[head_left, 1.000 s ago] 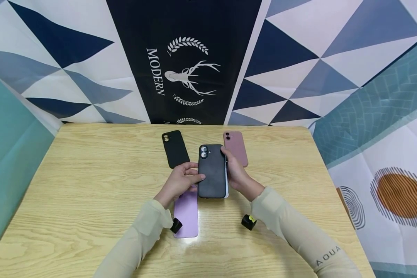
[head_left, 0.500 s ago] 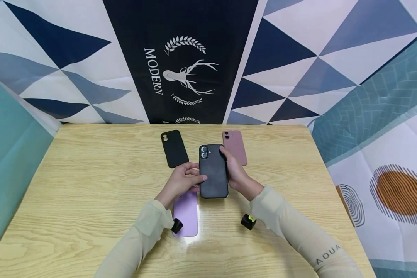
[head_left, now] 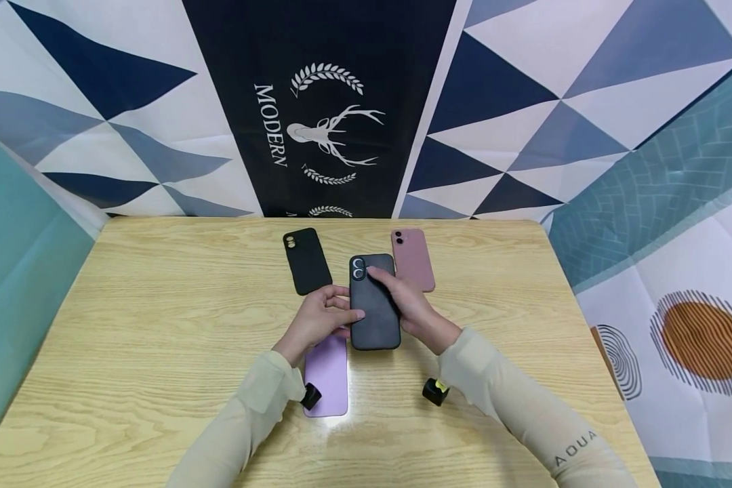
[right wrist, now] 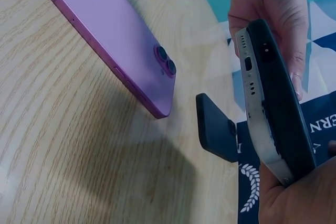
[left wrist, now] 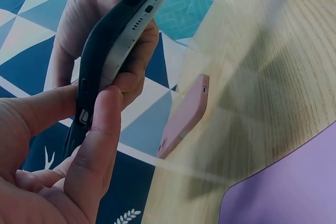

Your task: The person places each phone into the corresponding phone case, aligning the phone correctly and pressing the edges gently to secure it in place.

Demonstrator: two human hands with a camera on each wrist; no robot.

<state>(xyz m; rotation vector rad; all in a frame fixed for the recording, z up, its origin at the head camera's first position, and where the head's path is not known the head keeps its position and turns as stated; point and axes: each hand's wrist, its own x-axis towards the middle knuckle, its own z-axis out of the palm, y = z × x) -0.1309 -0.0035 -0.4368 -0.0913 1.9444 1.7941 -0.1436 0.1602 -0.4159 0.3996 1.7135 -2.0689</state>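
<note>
Case (head_left: 375,318) and phone (left wrist: 118,53) are held together above the surface (head_left: 158,339), near the middle, lens end pointing away from the person. At the side, the left hand (head_left: 320,308) is closed in a pinch, thumb on the case's back and fingers beneath. By the right hand (head_left: 419,312) the opposite side is gripped, thumb laid across the back beside the lenses and fingers bent underneath.

The step in hand is judged to be work on the fit of case and phone; whether joining or parting cannot be told. Force should be applied corner by corner, the lens openings kept aligned, and the phone supported from beneath.

The case is noted as dark and plain-backed, with two lenses showing at one corner. At the port end, the silver frame is seen standing proud of the lip. The screen is hidden.
</note>
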